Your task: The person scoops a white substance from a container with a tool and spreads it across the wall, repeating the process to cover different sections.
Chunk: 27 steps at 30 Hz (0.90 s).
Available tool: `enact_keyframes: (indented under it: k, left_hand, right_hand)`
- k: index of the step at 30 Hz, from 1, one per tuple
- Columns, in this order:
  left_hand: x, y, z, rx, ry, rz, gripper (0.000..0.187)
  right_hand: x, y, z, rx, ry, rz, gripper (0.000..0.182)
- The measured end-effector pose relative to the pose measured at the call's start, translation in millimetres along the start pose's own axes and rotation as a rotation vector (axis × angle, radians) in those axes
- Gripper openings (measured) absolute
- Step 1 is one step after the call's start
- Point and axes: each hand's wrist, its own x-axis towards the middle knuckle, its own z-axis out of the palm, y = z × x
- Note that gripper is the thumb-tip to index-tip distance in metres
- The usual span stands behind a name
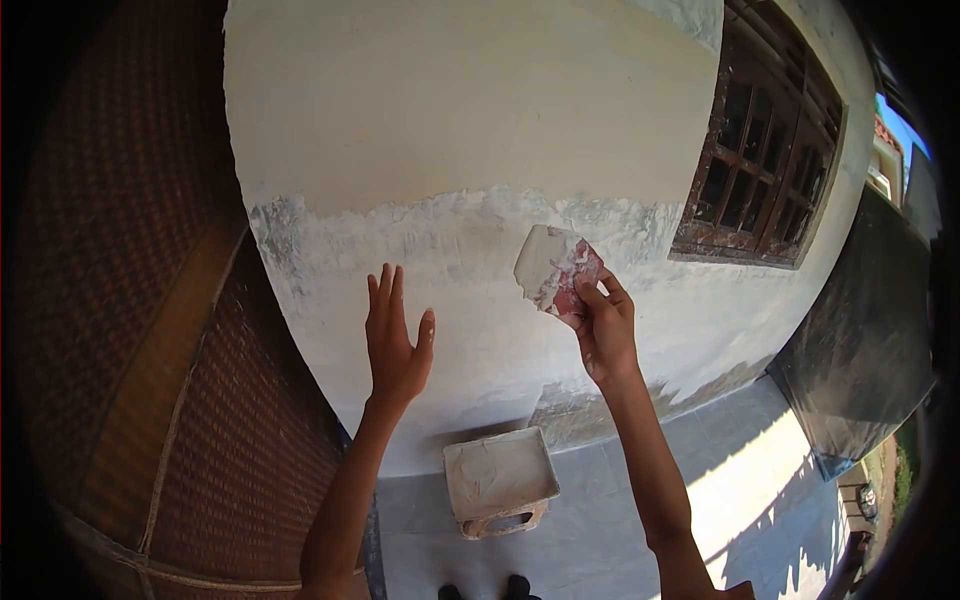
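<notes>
My right hand (608, 325) grips a flat, red scraper (560, 270) by its right side, thumb on its face. Pale putty covers much of the scraper, mostly its left part. My left hand (397, 340) is raised before the wall with its fingers stretched out and nothing in it. Behind both hands stands the wall (460, 110), cream above and patchy white below a ragged band. Lower down, a tray of pale putty (500, 470) rests on a small stool (505, 522) near the foot of the wall.
A woven panel (240, 430) with wooden strips runs along the left. At the upper right is a brown wooden window (755, 150). A dark sheet (860, 330) hangs on the right. Grey floor tiles (590, 490) lie below, with two dark feet at the bottom edge.
</notes>
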Motion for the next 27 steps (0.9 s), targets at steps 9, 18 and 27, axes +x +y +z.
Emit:
enact_keyframes:
  k: [9,18,27]
  left_hand:
    - [133.4,73.6,-60.5,0.123,0.199,0.326,0.065]
    - [193.9,116.0,-24.9,0.212,0.27,0.468,0.062]
    - [245.1,127.7,45.4,0.352,0.326,0.421,0.061]
  right_hand:
    - [23.5,-127.1,48.7,-0.03,-0.04,-0.276,0.018]
    - [89.9,-164.0,17.5,0.052,-0.098,-0.351,0.016]
    - [197.3,-180.4,-32.9,0.113,-0.214,-0.306,0.021]
